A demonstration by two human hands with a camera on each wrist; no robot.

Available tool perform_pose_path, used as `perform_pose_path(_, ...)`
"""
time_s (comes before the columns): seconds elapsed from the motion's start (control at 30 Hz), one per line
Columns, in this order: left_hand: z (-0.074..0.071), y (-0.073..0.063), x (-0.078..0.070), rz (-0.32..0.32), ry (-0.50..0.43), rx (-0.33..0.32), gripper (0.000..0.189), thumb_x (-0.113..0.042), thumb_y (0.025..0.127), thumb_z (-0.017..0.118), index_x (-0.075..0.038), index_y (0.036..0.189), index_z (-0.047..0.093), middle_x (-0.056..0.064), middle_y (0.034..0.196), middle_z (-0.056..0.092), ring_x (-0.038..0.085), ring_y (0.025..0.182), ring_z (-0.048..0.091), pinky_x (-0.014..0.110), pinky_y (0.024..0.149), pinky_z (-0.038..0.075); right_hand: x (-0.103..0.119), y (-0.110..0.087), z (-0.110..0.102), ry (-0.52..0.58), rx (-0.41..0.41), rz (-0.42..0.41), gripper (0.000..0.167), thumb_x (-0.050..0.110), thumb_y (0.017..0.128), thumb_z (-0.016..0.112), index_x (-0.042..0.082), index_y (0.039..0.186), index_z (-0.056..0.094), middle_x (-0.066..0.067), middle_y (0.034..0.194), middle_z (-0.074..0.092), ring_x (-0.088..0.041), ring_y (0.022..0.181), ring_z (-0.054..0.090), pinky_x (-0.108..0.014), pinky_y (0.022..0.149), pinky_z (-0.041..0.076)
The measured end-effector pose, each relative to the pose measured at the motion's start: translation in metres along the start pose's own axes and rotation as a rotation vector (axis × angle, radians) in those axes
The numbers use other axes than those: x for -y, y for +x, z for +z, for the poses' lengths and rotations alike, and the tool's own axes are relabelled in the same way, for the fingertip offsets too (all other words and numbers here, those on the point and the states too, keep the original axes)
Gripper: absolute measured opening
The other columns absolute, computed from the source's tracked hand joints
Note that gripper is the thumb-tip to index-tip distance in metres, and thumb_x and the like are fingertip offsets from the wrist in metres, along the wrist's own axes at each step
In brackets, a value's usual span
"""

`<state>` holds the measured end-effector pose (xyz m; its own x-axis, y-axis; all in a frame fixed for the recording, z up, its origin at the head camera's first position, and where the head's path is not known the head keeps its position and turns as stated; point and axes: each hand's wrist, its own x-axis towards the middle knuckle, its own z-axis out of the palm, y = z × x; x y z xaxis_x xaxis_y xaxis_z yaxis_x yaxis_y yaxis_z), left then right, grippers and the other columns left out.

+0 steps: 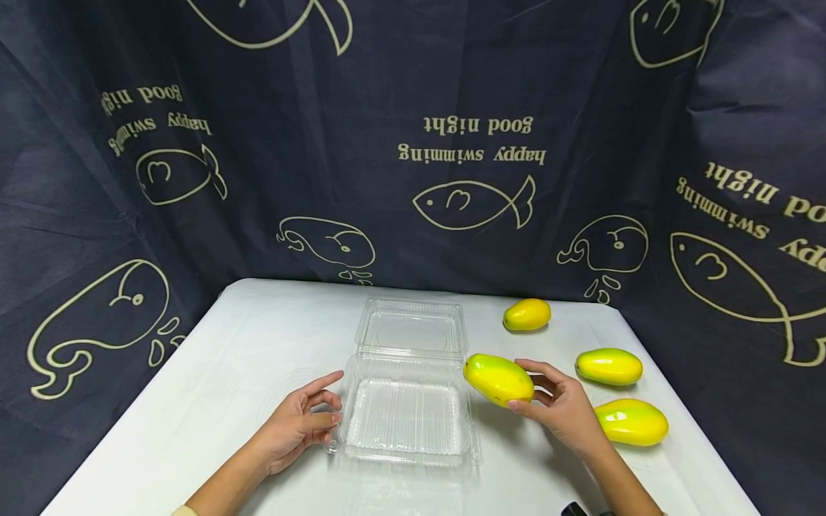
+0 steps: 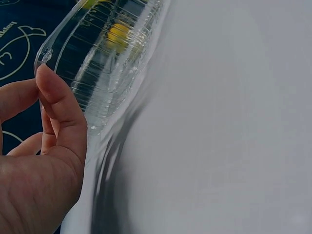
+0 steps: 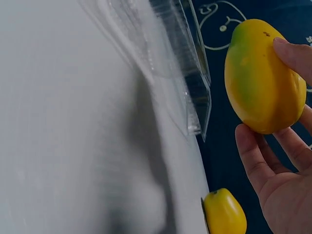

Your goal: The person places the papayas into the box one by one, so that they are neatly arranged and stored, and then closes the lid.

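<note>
My right hand (image 1: 568, 408) holds a yellow papaya (image 1: 497, 380) with a green flush, thumb on one side and fingers on the other. The fruit is raised off the table, just right of a clear plastic clamshell box (image 1: 403, 459) that stands open, its lid (image 1: 413, 326) laid back on the far side. Both halves of the box are bare. At the box's left rim is my left hand (image 1: 297, 426), fingers loosely bent. In the left wrist view the fingertips (image 2: 48, 80) of this hand lie right at the rim, just below a small tab.
On the right of the white table (image 1: 258, 344) lie more papayas: one at the back (image 1: 527, 314), one farther right (image 1: 609, 366) and one behind my right wrist (image 1: 632, 423). A dark curtain (image 1: 361, 143) with fish drawings encloses the back and sides. A small black object (image 1: 573, 509) shows at the near edge.
</note>
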<state>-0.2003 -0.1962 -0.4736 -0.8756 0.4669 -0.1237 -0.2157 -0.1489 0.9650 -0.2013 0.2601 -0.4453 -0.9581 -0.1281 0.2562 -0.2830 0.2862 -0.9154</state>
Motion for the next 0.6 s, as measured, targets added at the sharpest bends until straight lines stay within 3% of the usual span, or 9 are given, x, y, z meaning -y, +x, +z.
perform_pose_path(0.3, -0.001, 0.0, 0.001, 0.004, -0.01, 0.005, 0.089, 0.002, 0.095, 0.066, -0.003, 0.164, 0.01, -0.003, 0.108, 0.055, 0.005, 0.074, 0.057, 0.017, 0.065, 0.057, 0.003, 0.001, 0.014, 0.028, 0.015, -0.043, 0.061, 0.0, 0.077, 0.087, 0.001, 0.134, 0.064, 0.01, 0.128, 0.066, -0.006, 0.106, 0.067, -0.019, 0.087, 0.06)
perform_pose_path(0.6, -0.001, 0.0, 0.001, 0.004, -0.009, 0.009, 0.088, 0.003, 0.096, 0.065, -0.003, 0.164, 0.01, -0.003, 0.109, 0.055, 0.004, 0.074, 0.057, 0.017, 0.065, 0.057, 0.009, 0.002, 0.024, 0.041, 0.035, -0.032, 0.061, 0.003, 0.076, 0.089, 0.005, 0.133, 0.065, 0.0, 0.131, 0.066, -0.008, 0.108, 0.068, -0.021, 0.089, 0.06)
